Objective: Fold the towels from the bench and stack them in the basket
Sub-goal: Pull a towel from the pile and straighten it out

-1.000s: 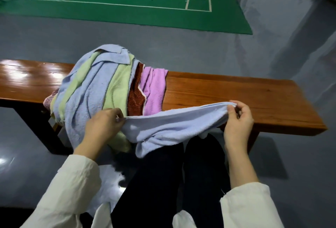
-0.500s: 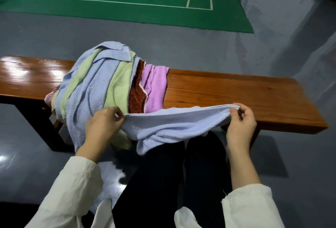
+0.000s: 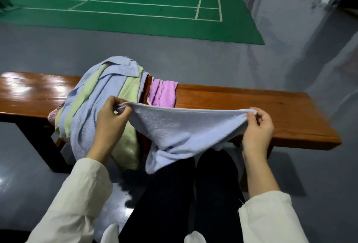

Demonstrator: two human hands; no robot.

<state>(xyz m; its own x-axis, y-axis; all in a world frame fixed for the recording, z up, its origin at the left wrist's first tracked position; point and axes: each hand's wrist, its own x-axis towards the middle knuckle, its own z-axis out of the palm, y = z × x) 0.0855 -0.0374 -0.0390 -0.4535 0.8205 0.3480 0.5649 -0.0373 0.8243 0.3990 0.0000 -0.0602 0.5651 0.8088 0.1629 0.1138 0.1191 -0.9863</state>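
Between the left hand (image 3: 112,118) and right hand (image 3: 257,128), a light-blue towel (image 3: 180,126) hangs stretched.
Each pinches a top corner, apparently squaring it for folding; the towel pile (image 3: 93,107) lies just beyond the left hand.

Loose cream-white sleeves (image 3: 77,202) with gathered cuffs, bare hands (image 3: 111,120), and dark black trousers (image 3: 193,194).

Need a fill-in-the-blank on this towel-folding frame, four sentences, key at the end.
The left hand and right hand stretch a light ___ towel between them.
The towel pile rests on the bench, nearer the ___ hand.
The court beyond the bench is ___.
The ___ for folded towels is not in view.
Missing: blue, left, green, basket.
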